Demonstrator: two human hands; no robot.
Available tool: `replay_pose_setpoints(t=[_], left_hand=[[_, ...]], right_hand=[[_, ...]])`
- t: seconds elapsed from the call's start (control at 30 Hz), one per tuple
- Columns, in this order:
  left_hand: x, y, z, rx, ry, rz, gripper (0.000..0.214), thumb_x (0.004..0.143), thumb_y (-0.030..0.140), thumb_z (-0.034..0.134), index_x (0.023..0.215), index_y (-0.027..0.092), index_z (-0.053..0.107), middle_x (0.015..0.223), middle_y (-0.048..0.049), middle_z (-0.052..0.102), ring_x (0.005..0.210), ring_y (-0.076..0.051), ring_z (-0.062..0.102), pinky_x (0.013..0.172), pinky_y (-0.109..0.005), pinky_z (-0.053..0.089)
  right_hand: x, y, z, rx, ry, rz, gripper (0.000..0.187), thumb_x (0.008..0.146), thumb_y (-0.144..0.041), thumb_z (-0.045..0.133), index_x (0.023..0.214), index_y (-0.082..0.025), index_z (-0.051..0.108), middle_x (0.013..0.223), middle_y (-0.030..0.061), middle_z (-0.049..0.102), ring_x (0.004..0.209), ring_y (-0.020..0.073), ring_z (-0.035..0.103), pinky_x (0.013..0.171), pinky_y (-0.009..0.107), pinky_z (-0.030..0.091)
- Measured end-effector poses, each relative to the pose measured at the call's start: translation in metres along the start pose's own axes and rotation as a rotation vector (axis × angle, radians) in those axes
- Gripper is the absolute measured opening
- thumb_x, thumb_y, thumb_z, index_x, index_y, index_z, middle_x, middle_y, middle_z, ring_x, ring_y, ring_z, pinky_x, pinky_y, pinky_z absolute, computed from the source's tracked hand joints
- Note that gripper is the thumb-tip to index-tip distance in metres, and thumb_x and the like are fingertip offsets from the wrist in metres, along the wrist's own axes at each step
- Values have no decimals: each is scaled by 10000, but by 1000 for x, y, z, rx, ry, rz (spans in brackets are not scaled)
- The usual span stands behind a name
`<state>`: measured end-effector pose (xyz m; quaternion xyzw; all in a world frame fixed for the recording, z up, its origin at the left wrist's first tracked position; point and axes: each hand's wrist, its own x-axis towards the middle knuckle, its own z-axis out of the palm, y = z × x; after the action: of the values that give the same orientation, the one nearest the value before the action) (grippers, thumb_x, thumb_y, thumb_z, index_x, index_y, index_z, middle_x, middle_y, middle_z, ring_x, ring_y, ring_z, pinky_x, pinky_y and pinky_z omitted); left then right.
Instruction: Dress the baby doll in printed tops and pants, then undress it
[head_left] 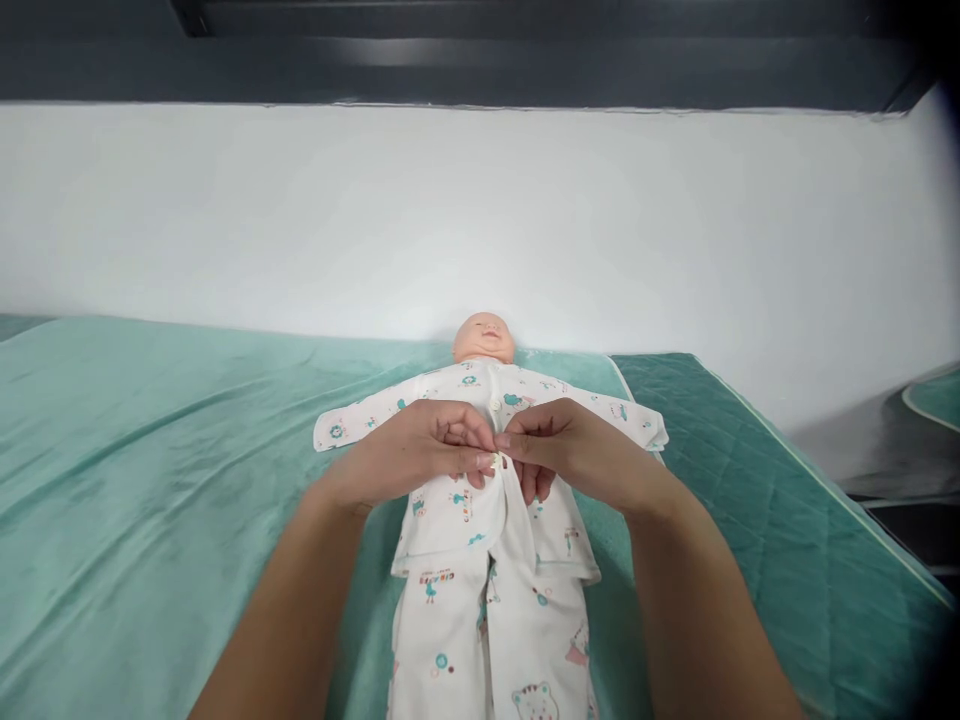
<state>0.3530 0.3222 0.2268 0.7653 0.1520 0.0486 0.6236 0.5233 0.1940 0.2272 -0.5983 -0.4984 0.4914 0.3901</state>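
Pinching thumb-to-finger with left hand (427, 450) and right hand (574, 452) on the printed baby shirt (442, 518), right beneath both on the doll (484, 338). Best keep fabric slack and edges level, no yanking.

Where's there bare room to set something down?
Widest: green blanket, left of the doll and left forearm. Also: darker quilted mat, right of the right forearm. Crowded: shirt front, under the left hand and right hand.
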Motion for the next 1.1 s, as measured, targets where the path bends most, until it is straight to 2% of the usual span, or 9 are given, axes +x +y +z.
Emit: replay_pose_setpoints(t=[0.13, 0.33, 0.53, 0.63, 0.83, 0.97, 1.1], left_hand=[[1, -2, 0, -63, -4, 22, 140, 825, 285, 666, 846, 192, 564, 745, 13, 635, 715, -117, 607, 687, -268, 486], [1, -2, 1, -32, -3, 5, 137, 818, 271, 662, 845, 197, 550, 756, 19, 618, 693, -109, 580, 681, -278, 472], [1, -1, 2, 13, 11, -19, 110, 801, 224, 635, 811, 203, 528, 713, 30, 587, 667, -113, 568, 637, -270, 452], [2, -2, 3, 28, 20, -19, 106, 793, 222, 626, 801, 203, 521, 712, 26, 589, 662, -117, 569, 628, -269, 448], [3, -3, 3, 49, -2, -16, 119, 797, 251, 619, 814, 204, 511, 741, 16, 610, 692, -127, 584, 634, -270, 453], [1, 0, 4, 33, -44, 0, 154, 825, 321, 610, 845, 207, 508, 789, 9, 621, 739, -135, 597, 671, -286, 471], [2, 0, 9, 69, 14, -9, 181, 818, 326, 634, 836, 215, 493, 789, 24, 589, 737, -135, 595, 646, -280, 464]], right_hand=[[0, 0, 1, -43, 11, 17, 354, 868, -464, 589, 722, -149, 657, 638, 49, 681, 591, 137, 640, 589, 247, 520], [1, 0, 4, -63, 58, 28, 279, 898, -353, 533, 726, -161, 641, 640, 37, 676, 603, 133, 649, 584, 234, 530], [-1, -3, 8, -90, 73, 32, 271, 907, -342, 521, 722, -168, 616, 655, 30, 676, 631, 128, 654, 605, 231, 536], [-1, -4, 6, -60, 57, 31, 285, 921, -362, 513, 743, -161, 608, 717, 40, 683, 660, 137, 676, 605, 234, 535], [1, 1, 1, 86, -9, 24, 206, 938, -371, 523, 935, -173, 579, 813, 54, 715, 710, 151, 702, 622, 244, 548], [2, 3, 0, 94, -24, 0, 222, 932, -395, 537, 932, -176, 575, 810, 51, 717, 716, 155, 704, 628, 256, 552], [0, 0, 1, 57, -19, -16, 206, 935, -380, 525, 921, -180, 576, 825, 47, 715, 738, 156, 704, 645, 258, 554]])
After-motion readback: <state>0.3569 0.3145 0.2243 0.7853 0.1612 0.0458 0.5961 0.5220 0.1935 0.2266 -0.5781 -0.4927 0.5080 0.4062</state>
